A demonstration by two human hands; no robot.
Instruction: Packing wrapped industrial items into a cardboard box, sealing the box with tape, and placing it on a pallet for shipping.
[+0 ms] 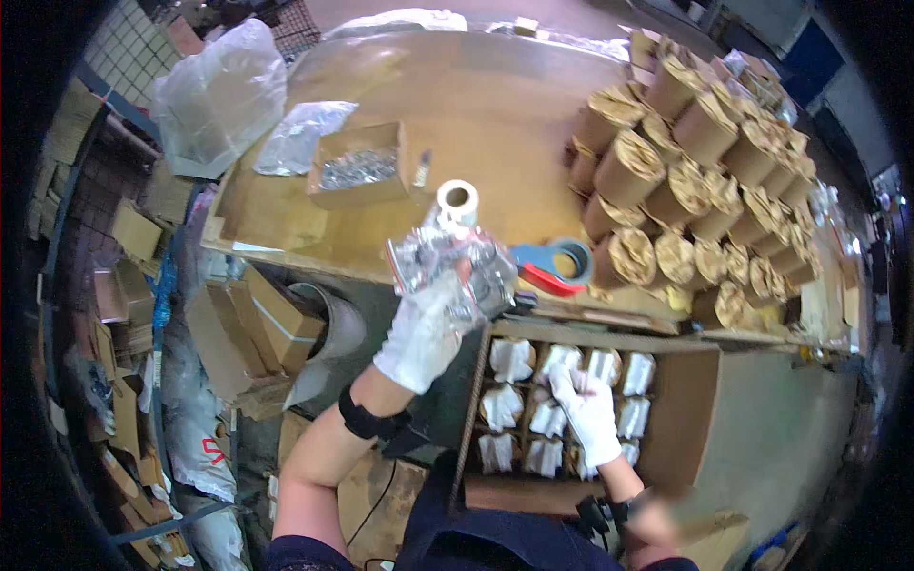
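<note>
In a white glove, my left hand (424, 333) is closed around a bunch of small clear plastic bags (487, 276) with shiny contents, held up at the table's front edge. My right hand (587, 419), also gloved in white, reaches down into an open cardboard box (684, 409). Its fingers are drawn together at the tops of white-wrapped pieces (501, 406) standing in rows inside. What lies between those fingertips is too small to make out.
Brown paper-wrapped cylinders (628, 171) are stacked on the table's right. A blue-and-red tape dispenser (557, 266), a white roll (458, 198) and a small carton of metal parts (357, 169) rest on the table (476, 105). Folded cardboard (243, 333) fills a bin at left.
</note>
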